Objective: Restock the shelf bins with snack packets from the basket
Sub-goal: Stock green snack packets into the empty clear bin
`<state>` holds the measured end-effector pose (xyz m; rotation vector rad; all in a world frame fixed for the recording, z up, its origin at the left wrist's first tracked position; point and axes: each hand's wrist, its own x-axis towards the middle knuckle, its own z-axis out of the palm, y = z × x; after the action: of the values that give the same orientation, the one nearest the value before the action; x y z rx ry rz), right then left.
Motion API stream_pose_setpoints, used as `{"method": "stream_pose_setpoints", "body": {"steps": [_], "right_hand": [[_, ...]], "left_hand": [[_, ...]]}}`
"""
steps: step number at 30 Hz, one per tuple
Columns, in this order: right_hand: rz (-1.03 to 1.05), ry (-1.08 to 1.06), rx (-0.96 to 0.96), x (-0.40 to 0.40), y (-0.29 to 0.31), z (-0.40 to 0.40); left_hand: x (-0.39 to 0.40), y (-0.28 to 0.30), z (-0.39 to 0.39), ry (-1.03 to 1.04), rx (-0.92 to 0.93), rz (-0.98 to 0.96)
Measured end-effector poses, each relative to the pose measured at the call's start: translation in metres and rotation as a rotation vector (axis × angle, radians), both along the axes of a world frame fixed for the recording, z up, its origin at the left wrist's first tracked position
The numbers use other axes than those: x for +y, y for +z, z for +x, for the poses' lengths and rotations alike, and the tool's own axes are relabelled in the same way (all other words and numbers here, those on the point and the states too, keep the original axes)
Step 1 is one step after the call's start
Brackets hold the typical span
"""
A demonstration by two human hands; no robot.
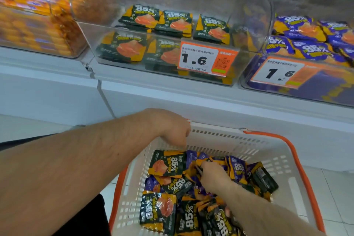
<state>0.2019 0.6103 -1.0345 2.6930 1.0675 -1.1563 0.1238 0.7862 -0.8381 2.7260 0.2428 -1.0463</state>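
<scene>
- A person's left hand (173, 128) is gripping the far-left rim of a white basket (298, 182), fingers curled over the edge.
- The right hand (212, 175) is reaching down among the snack packets (166, 165) piled in the basket, its fingers pinching 1 dark packet.
- Above both hands, a clear shelf bin (134, 57) is holding green packets behind a price tag (206, 59) reading 1.6.
- Right of it, a second bin (254, 84) is showing purple packets (298, 46).

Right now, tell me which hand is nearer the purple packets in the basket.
Right. The right hand is down among the purple packets, touching them; the left hand is at the basket rim, above its far left corner.
</scene>
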Motion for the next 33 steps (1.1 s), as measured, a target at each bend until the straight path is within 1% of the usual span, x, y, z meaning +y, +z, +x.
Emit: {"method": "stream_pose_setpoints", "body": {"steps": [3, 5, 7, 8, 11, 15, 17, 19, 21, 22, 24, 25, 27, 29, 31, 32, 33], "right_hand": [[0.126, -0.033, -0.068, 0.011, 0.043, 0.02], [0.247, -0.064, -0.039, 0.018, 0.076, 0.033], [0.345, -0.038, -0.025, 0.024, 0.111, 0.046], [0.408, -0.036, 0.016, 0.026, 0.127, 0.052], [0.634, -0.218, 0.341, 0.028, 0.173, 0.057], [0.837, -0.417, 0.636, 0.032, 0.207, 0.043], [0.868, -0.457, 0.763, 0.033, 0.217, 0.037], [0.822, -0.465, 0.895, 0.03, 0.225, 0.037], [0.814, -0.488, 0.988, 0.027, 0.235, 0.037], [0.838, -0.504, 0.988, 0.027, 0.24, 0.035], [0.9, -0.492, 0.89, 0.028, 0.248, 0.031], [0.92, -0.453, 0.826, 0.029, 0.254, 0.025], [0.934, -0.317, 0.682, 0.031, 0.265, 0.01], [0.908, -0.173, 0.438, 0.034, 0.275, -0.005], [0.919, -0.065, 0.112, 0.038, 0.277, -0.012], [0.948, -0.041, 0.002, 0.039, 0.277, -0.014], [0.977, -0.027, -0.069, 0.04, 0.277, -0.015]], "left_hand": [[0.01, 0.008, -0.002, 0.049, -0.044, -0.014], [0.016, 0.013, -0.005, 0.079, -0.07, -0.018], [0.023, 0.017, -0.009, 0.112, -0.113, -0.022], [0.028, 0.019, -0.012, 0.138, -0.14, -0.033], [0.041, 0.024, -0.022, 0.218, -0.27, -0.12], [0.043, 0.03, -0.028, 0.304, -0.549, -0.309], [0.043, 0.036, -0.03, 0.355, -0.663, -0.34], [0.043, 0.041, -0.034, 0.376, -0.748, -0.35], [0.044, 0.047, -0.041, 0.341, -0.822, -0.319], [0.043, 0.049, -0.043, 0.286, -0.885, -0.308], [0.038, 0.054, -0.044, 0.083, -1.105, -0.3], [0.035, 0.056, -0.044, -0.016, -1.195, -0.29], [0.03, 0.061, -0.044, -0.147, -1.282, -0.24], [0.024, 0.065, -0.042, -0.211, -1.345, -0.185], [0.021, 0.067, -0.041, -0.234, -1.409, -0.154], [0.021, 0.067, -0.041, -0.234, -1.433, -0.148], [0.021, 0.067, -0.04, -0.228, -1.454, -0.137]]}}
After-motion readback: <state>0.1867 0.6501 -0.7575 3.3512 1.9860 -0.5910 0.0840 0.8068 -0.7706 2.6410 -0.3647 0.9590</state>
